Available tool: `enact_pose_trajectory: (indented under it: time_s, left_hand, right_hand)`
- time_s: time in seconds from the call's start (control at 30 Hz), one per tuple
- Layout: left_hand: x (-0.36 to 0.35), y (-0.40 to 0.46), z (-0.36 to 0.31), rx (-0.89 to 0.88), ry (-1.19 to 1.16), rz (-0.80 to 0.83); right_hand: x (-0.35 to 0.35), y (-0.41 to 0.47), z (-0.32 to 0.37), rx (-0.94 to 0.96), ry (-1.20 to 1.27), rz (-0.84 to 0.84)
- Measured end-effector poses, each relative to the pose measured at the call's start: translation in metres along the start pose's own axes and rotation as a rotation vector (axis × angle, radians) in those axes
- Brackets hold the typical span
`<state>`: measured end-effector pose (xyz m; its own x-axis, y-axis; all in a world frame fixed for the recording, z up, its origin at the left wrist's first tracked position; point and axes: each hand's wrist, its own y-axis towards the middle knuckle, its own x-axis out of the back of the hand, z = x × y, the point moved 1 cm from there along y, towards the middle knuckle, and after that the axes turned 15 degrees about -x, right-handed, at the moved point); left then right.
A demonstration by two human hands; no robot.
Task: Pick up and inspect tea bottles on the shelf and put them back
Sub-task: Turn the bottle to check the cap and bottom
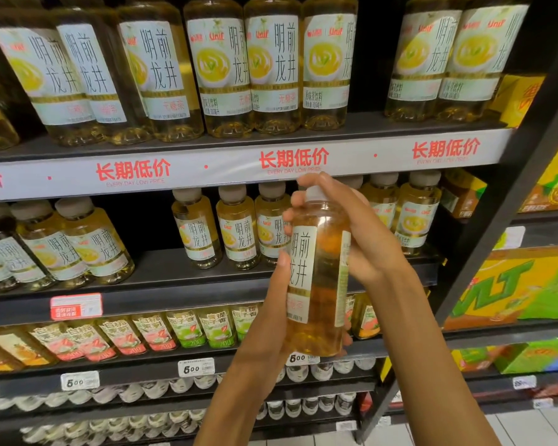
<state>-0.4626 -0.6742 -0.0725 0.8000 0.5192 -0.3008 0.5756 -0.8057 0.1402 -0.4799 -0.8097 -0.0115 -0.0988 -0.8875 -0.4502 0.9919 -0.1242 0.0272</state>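
the shelf (239,162) runs in dark tiers, its rows packed with matching tea bottles. in front of the second tier, one tea bottle (316,278) is held upright in the air, clear of the rows. it looks full, so fairly heavy for its size, with stiff smooth plastic and a glossy label that may slip. the left hand (268,323) cups the lower body and base; the right hand (361,233) wraps the shoulder just under the pale cap (316,192). both grip firmly. the body is the safest place to hold.
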Motion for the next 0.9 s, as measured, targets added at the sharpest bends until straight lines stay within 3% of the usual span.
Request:
enact_pose_trajectory:
  time_s: [0.17,0.3,0.47,0.6,0.73,0.9]
  left_hand:
    - [0.002,0.000,0.000,-0.066,0.113,-0.063]
    - [0.001,-0.003,-0.002,-0.056,0.186,0.004]
    - [-0.001,-0.002,-0.011,-0.018,-0.152,0.052]
    - [-0.001,-0.006,-0.013,0.058,-0.344,0.128]
    - [0.003,-0.009,-0.018,0.075,-0.403,0.223]
    - [0.002,-0.009,-0.022,0.099,-0.382,0.199]
  right_hand:
    - [0.005,0.001,0.003,0.058,-0.106,-0.122]
    - [0.006,0.002,0.006,0.010,-0.159,-0.158]
    - [0.004,0.002,0.002,-0.055,-0.045,-0.060]
    - [0.006,0.001,-0.008,-0.099,-0.021,-0.102]
    - [0.002,-0.004,-0.013,-0.192,0.091,-0.095]
    - [-0.006,-0.002,-0.022,-0.315,0.233,-0.140]
